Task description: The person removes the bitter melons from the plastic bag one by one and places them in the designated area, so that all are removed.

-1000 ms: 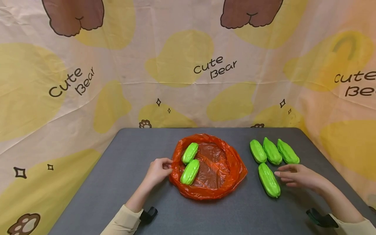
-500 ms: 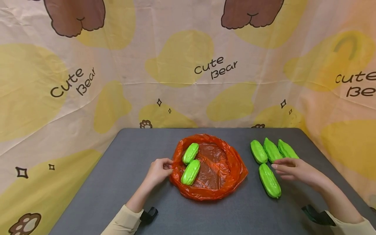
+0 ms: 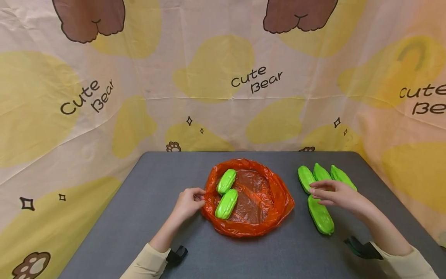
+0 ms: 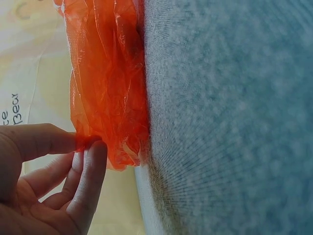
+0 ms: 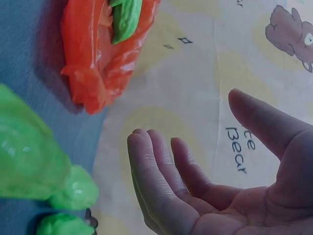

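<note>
My left hand (image 3: 187, 203) pinches the left rim of an orange-red plastic bag (image 3: 283, 197) between thumb and fingers; the left wrist view shows the film of the bag (image 4: 105, 83) right at the fingertips. The bag's mouth is rolled wide, and two glossy green bitter melons (image 3: 226, 204) lie inside on its left. My right hand (image 3: 343, 197) hovers over the loose bitter melons, fingers spread and holding nothing. It overlaps the top of the nearest bitter melon (image 3: 321, 219) in the head view. Thumb and fingers stand apart in the right wrist view.
Behind my right hand, three more bitter melons (image 3: 306, 176) lie side by side at the back right of the grey table (image 3: 150, 170). A printed cloth (image 3: 209, 77) hangs behind the table and along its sides.
My right hand has moved left and slightly up, from beside the nearest bitter melon to above it. The left hand keeps its hold on the bag's rim.
</note>
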Tool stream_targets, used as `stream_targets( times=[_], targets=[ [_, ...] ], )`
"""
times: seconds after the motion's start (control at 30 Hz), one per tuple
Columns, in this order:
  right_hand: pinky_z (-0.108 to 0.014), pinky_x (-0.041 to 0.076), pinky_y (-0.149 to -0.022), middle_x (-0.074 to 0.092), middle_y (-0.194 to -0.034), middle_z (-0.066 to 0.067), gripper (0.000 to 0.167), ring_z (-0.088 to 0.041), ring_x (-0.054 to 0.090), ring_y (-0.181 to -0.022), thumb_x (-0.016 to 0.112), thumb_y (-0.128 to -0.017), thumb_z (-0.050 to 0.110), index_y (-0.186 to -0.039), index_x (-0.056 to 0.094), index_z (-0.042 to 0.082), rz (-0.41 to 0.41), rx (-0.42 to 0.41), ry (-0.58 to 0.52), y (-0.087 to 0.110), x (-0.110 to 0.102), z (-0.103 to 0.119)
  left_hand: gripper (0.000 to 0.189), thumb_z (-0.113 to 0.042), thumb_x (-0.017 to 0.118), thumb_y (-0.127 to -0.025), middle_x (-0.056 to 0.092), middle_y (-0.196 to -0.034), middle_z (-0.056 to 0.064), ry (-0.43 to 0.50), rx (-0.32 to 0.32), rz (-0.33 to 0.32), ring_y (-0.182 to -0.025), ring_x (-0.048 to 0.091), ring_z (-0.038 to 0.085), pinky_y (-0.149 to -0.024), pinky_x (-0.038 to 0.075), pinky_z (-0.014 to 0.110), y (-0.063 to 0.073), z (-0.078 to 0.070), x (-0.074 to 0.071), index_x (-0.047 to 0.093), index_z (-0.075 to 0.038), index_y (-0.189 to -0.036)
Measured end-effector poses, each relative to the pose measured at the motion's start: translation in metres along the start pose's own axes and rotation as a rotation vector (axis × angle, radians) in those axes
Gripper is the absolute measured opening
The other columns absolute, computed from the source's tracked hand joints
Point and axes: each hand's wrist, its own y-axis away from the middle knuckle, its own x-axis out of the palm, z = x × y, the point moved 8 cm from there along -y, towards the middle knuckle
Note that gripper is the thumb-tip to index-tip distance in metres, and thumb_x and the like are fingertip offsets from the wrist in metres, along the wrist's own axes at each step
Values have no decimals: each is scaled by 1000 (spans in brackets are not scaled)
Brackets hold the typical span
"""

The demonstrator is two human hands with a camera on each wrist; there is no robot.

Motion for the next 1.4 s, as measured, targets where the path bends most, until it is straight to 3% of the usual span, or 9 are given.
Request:
stream_targets(
  times=[0.57, 0.9, 1.13, 1.4],
  targets=[
    [-40, 51, -90, 54, -126, -22, 61, -25, 63, -106, 61, -92, 34, -134, 44, -7, 33, -64, 14, -26, 25, 33, 20, 0, 69, -74, 68, -78, 3, -7, -5, -7, -67, 60, 10, -61, 50, 26, 0, 1, 1, 72, -3, -93],
    [-44, 49, -92, 54, -125, -24, 59, -37, 56, -115, 60, -92, 33, -131, 45, -9, 69, -102, -21, -41, 37, 45, 20, 0, 67, -73, 68, -77, 3, -15, -5, -10, -67, 61, 11, -62, 51, 25, 1, 0, 0, 72, -3, -92],
    [-41, 51, -89, 58, -123, -21, 57, -26, 62, -105, 62, -91, 35, -129, 49, -6, 71, -118, -18, -52, 48, 55, 19, -1, 70, -73, 66, -76, 1, -7, -31, -5, -67, 60, 10, -63, 51, 27, 0, 1, 0, 72, -5, -92],
    [-40, 51, -91, 59, -122, -18, 53, -20, 63, -103, 62, -90, 34, -127, 52, -4, 115, -114, -60, -67, 65, 60, 20, -1, 69, -74, 67, -77, 1, -17, -17, 4, -67, 60, 10, -63, 51, 27, -1, 1, 0, 72, -5, -93]
  ],
)
